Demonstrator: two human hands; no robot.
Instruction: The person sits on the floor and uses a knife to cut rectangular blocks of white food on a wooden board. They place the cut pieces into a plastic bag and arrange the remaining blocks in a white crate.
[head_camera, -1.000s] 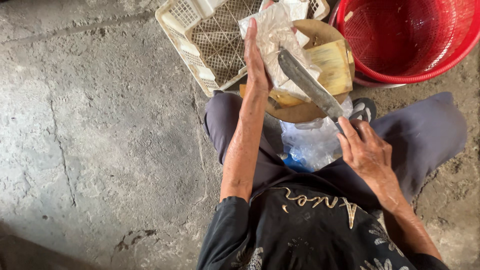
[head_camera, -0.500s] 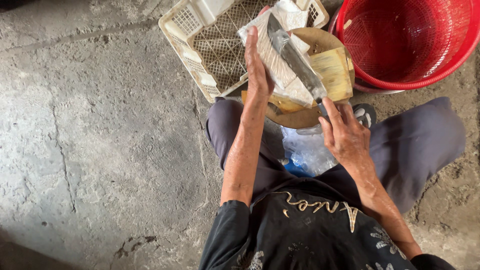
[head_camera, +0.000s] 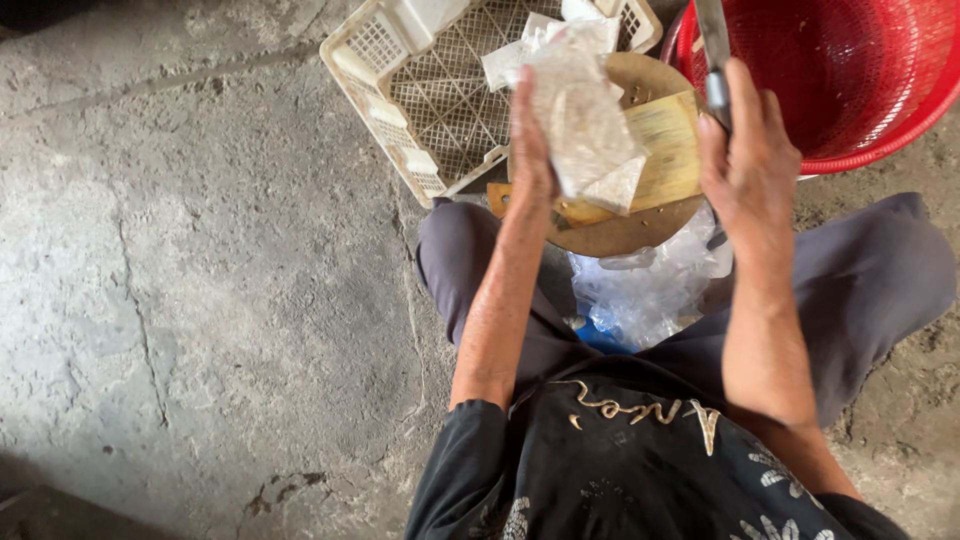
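While the cream plastic crate (head_camera: 430, 90) lies on the concrete floor (head_camera: 200, 280) at left, your left hand (head_camera: 530, 150) presses a clear plastic bag (head_camera: 585, 125) against the round wooden board (head_camera: 640, 225); your right hand (head_camera: 745, 165), fingers clamped on a knife (head_camera: 712, 40), rises before the red basket (head_camera: 850, 70).
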